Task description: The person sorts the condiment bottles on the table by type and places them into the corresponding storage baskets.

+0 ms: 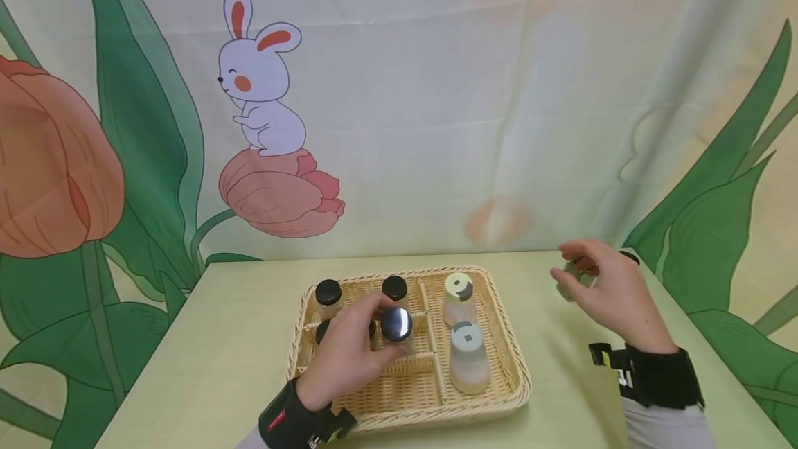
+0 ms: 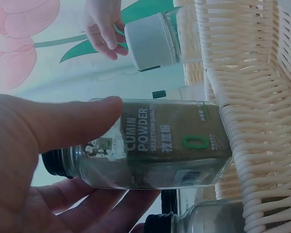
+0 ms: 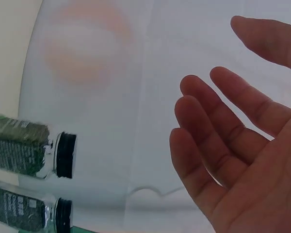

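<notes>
The cumin jar (image 2: 155, 150) is gripped by the left hand (image 1: 346, 359) over the basket (image 1: 499, 393); neighbouring jars (image 1: 328, 296) could be knocked over. The right hand's (image 1: 614, 300) fingers are spread wide near two jars (image 3: 19, 150), which could be toppled.

A pale green tabletop (image 1: 224, 338) fills the near part of the scene, its far edge running straight against a hanging printed backdrop (image 1: 436, 89). The cloth is soft white shading to cream, with faint folds. On its left side a white cartoon rabbit (image 1: 260, 82) with red ears sits on a pink tulip (image 1: 280, 192) — a larger orange tulip (image 1: 50, 165) and broad green leaves (image 1: 143, 130) lie further left. More green leaves (image 1: 723, 213) rise at the right edge. A faint peach blotch (image 1: 499, 222) shows low in the middle. Light is even and soft.
</notes>
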{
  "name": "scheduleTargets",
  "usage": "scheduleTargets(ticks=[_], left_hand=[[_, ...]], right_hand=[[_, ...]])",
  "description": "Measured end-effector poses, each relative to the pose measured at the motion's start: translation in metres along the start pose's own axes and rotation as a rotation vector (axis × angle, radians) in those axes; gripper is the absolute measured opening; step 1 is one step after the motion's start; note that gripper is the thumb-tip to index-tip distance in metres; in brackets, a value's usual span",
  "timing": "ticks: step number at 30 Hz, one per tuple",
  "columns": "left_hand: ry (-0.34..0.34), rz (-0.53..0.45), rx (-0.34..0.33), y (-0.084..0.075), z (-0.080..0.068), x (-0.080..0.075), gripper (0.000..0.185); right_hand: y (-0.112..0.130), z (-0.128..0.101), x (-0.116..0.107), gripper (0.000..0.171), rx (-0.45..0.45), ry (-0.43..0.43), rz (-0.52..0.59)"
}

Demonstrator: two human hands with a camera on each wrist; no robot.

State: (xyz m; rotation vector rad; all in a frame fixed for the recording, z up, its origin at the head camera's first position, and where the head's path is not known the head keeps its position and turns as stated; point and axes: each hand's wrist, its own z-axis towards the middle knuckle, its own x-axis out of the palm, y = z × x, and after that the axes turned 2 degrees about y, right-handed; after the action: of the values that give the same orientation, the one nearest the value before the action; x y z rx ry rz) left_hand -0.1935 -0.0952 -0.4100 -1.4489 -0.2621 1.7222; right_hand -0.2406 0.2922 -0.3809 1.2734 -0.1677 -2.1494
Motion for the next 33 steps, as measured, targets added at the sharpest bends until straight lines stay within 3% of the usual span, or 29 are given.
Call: scheduleTargets(ticks=[9, 14, 21, 33], left_hand=[[-0.003, 0.033, 0.033, 0.002, 0.001, -0.001, 0.052], [0.016, 0.082, 0.040, 0.004, 0.001, -0.005, 0.049], [0.077, 0.150, 0.103, 0.004, 0.011, -0.012, 0.048], [0.190, 0.217, 0.080, 0.005, 0.024, -0.018, 0.050]], right_hand=[[-0.025, -0.006, -0.003, 0.040, 0.168, 0.025, -0.020], [-0.035, -0.010, -0.003, 0.043, 0.193, 0.032, -0.039], [-0.052, -0.014, -0.001, 0.051, 0.233, 0.052, -0.086], [-0.090, -0.022, 0.019, 0.065, 0.249, 0.043, -0.134]])
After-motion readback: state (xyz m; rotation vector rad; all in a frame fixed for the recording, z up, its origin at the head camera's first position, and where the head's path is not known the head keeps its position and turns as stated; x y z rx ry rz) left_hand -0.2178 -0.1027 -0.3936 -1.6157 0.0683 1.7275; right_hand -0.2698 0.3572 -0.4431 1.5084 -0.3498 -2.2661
